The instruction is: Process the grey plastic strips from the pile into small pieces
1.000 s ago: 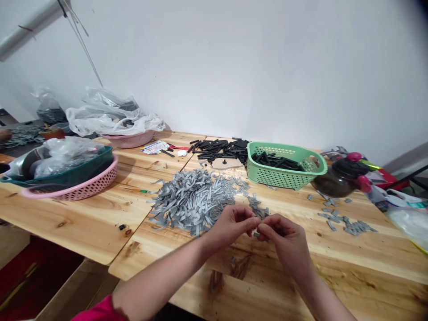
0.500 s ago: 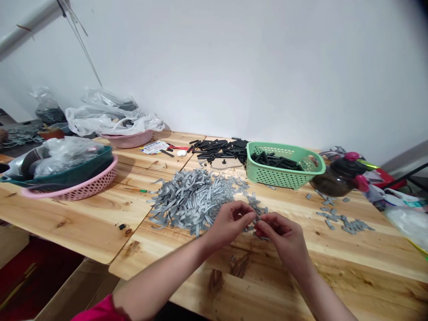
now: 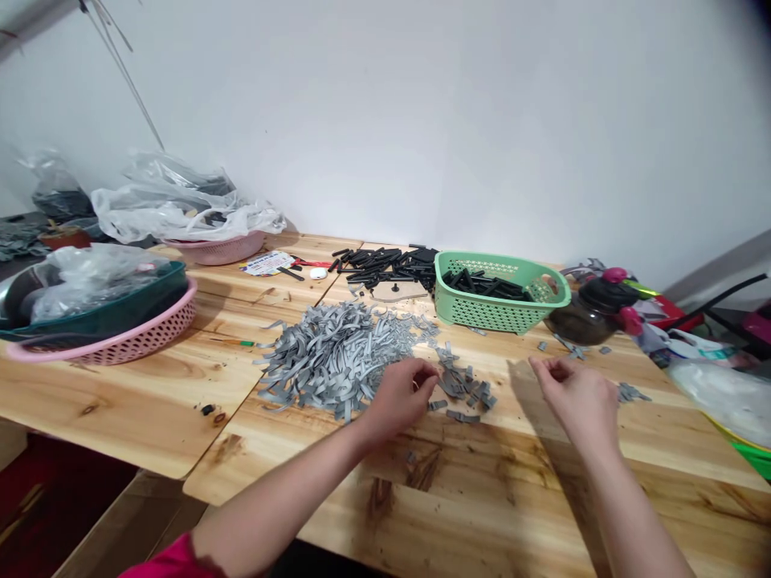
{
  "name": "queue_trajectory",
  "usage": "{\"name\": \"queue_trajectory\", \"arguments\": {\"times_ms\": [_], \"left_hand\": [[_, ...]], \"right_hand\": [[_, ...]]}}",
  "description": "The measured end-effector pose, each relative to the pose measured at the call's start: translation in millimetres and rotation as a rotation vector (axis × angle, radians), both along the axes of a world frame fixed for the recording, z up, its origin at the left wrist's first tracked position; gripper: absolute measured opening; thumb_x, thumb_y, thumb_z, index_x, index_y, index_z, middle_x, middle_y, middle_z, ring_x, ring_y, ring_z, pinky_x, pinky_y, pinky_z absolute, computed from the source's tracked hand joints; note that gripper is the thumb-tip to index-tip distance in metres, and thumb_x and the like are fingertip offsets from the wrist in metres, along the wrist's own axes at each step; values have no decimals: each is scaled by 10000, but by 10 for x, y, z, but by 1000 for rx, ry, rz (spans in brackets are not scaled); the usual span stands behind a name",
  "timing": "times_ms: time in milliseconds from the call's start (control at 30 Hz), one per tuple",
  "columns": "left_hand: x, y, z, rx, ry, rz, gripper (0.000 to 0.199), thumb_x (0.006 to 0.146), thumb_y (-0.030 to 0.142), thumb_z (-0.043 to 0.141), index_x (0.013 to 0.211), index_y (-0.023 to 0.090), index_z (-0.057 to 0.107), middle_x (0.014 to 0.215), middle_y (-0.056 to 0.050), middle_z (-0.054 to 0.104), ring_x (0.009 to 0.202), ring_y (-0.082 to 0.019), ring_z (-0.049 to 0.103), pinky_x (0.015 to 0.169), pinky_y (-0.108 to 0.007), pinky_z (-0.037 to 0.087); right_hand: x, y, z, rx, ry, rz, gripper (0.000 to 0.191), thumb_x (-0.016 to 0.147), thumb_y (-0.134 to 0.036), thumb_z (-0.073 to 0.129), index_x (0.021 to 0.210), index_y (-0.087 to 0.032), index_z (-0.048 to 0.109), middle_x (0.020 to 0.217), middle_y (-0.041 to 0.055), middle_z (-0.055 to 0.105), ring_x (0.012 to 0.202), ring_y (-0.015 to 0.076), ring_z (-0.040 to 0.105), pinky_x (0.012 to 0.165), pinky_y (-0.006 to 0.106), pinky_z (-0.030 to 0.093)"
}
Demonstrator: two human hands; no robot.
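My left hand (image 3: 401,399) is at the right edge of a large pile of grey strips (image 3: 334,353), its fingers curled and thumb bent toward the forefinger. Whatever lies between those fingertips, if anything, is hidden. To its right a small group of folded grey pieces (image 3: 467,389) lies on the wood. Farther right, above the table, my right hand (image 3: 579,405) has its thumb and fingers pinched together, pointing left; I cannot make out anything in the pinch. Beyond its knuckles lie more short grey pieces (image 3: 631,392).
A green basket (image 3: 503,315) holds black bars, with more black bars (image 3: 391,265) heaped beside it. Behind my right hand stands a dark glass jar (image 3: 587,315). Pink baskets (image 3: 138,335) with plastic bags are on the left of the wooden table (image 3: 271,474).
My hands, which met at the fingertips, have come apart. The right hand has moved right; the left has shifted slightly left. The camera view has turned a little to the right.
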State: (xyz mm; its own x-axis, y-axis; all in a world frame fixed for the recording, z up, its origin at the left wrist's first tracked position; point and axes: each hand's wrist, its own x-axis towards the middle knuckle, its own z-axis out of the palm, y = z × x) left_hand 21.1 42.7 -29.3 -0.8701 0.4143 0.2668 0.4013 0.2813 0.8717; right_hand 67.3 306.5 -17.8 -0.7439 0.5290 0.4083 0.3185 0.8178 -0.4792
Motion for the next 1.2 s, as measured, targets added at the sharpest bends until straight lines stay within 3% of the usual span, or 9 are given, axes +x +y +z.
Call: {"name": "queue_trajectory", "arguments": {"times_ms": [233,500,633,700,767,833,1000,1100,1200], "left_hand": [[38,-9,-32,-172,163,-47,139,865,184,538,849,149,672,847,-57,656,727,-142,588,667,-243,427],[53,0,-15,-228,171,-60,166,881,203,522,844,163,679,867,-64,657,775,-166,599,674,-251,436],[104,3,-31,-267,200,-49,171,893,191,501,860,165,666,901,-73,651,825,-182,610,721,-269,453],[132,7,-54,-295,251,-37,185,909,198,477,888,170,658,930,-80,646,857,-193,613,763,-289,463],[160,12,-77,-327,284,-38,179,909,197,476,905,176,653,934,-82,643,884,-205,613,791,-304,473],[186,18,-95,-359,314,-47,179,906,185,471,905,187,649,932,-83,640,888,-207,614,797,-308,481],[209,33,-128,-406,388,-62,126,871,139,496,865,188,611,921,-68,651,836,-207,614,734,-311,487],[190,33,-151,-406,424,-48,121,865,121,496,837,190,591,896,-60,653,810,-207,612,704,-312,482],[173,35,-179,-385,468,-35,118,865,116,497,829,192,580,888,-56,652,796,-206,610,688,-311,479]], "right_hand": [[-24,-41,19,7,-284,71,360,848,-497,499,695,-212,657,673,64,680,690,244,607,600,288,316],[2,-104,2,-21,-194,182,370,842,-485,501,702,-191,678,655,64,675,629,206,599,588,277,329],[-240,220,365,-9,-47,163,387,835,-504,534,789,-170,725,704,73,695,642,208,625,591,274,371],[-522,441,646,182,-25,54,348,860,-439,534,873,-157,739,791,101,715,730,236,640,630,291,384],[-876,620,886,380,-183,73,312,901,-275,471,1009,-132,726,998,144,713,902,259,647,720,309,405],[-1238,722,1016,408,-305,163,271,849,-145,508,991,-120,738,990,150,715,937,245,648,757,298,414],[-1834,759,884,413,-620,310,75,784,-76,640,771,-96,711,726,73,687,703,148,639,693,263,467],[-1965,807,731,415,-739,327,167,851,-215,670,727,-105,651,672,8,641,665,114,616,719,283,508],[-2031,894,646,414,-793,356,213,865,-265,669,725,-107,641,697,18,644,713,125,629,770,309,516]]}}
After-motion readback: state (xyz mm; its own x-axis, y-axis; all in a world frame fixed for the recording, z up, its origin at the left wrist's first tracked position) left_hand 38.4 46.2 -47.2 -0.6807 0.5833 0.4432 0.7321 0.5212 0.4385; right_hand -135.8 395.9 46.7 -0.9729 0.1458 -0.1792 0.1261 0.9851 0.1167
